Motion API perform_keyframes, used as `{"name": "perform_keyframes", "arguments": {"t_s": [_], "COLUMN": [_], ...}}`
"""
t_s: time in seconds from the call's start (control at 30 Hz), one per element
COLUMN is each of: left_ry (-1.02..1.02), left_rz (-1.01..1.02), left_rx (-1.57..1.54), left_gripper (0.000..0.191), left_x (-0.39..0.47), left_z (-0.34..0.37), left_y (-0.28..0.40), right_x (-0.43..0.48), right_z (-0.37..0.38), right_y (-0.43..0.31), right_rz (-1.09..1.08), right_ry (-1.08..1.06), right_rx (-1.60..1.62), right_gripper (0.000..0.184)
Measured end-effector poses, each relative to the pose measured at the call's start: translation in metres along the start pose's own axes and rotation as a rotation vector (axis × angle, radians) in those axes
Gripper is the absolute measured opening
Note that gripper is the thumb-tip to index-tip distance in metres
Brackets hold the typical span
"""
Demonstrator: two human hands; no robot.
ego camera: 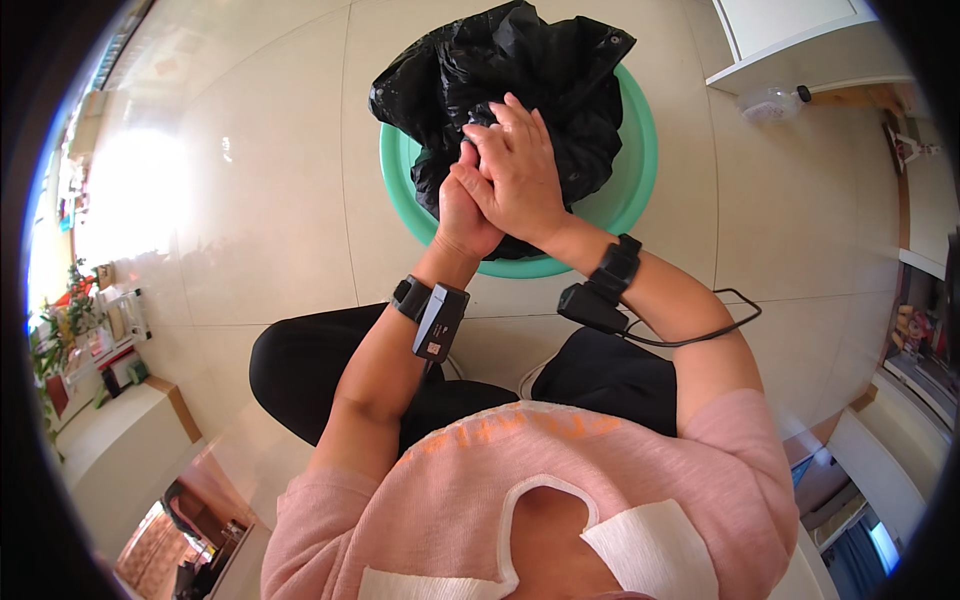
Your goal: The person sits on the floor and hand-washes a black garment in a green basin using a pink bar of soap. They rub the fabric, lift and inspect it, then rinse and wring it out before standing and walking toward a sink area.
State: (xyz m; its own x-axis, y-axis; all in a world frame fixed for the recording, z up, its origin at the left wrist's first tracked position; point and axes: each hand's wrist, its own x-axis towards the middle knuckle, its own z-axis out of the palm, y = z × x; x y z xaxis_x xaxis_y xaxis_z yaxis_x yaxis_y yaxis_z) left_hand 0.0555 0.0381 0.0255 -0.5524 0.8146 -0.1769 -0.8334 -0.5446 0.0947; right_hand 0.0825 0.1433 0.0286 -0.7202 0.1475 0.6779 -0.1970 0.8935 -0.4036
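Note:
A crumpled, shiny black waterproof cloth point(540, 67) with a metal eyelet at one corner is heaped in a round mint-green plastic basin point(639, 150). Part of it spills over the basin's far and left rim. Above the near part of the heap my two hands meet. My right hand point(521, 169) lies across my left hand point(466, 217), its fingers spread towards the cloth and its thumb over the left one. Most of the left fingers are hidden beneath it. Whether cloth is pinched between the palms cannot be seen.
The basin stands on a pale tiled floor point(262, 247) between my knees and a white cabinet point(795, 45) at upper right. A clear plastic bottle point(772, 103) lies by that cabinet. Potted plants point(79, 307) line the left side. A black cable point(697, 341) loops from my right wrist device point(600, 289).

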Motion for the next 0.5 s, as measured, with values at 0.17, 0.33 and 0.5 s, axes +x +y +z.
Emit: {"name": "perform_keyframes", "arguments": {"t_s": [0.17,0.33,0.5], "left_ry": [0.189,0.266,0.620], "left_rz": [-0.047,-0.003,0.466], "left_rx": [0.105,0.255,0.536], "left_gripper": [0.050,0.046,0.037], "left_x": [-0.004,0.002,0.014], "left_z": [0.007,0.001,-0.007], "left_y": [-0.006,0.017,0.025], "right_x": [0.027,0.022,0.017], "right_z": [0.004,-0.024,-0.034], "right_y": [0.050,0.082,0.085], "right_rz": [0.688,1.212,1.055], "right_ry": [-0.292,-0.422,-0.372], "right_rx": [0.307,1.503,1.477], "right_gripper": [0.032,0.024,0.035]}}
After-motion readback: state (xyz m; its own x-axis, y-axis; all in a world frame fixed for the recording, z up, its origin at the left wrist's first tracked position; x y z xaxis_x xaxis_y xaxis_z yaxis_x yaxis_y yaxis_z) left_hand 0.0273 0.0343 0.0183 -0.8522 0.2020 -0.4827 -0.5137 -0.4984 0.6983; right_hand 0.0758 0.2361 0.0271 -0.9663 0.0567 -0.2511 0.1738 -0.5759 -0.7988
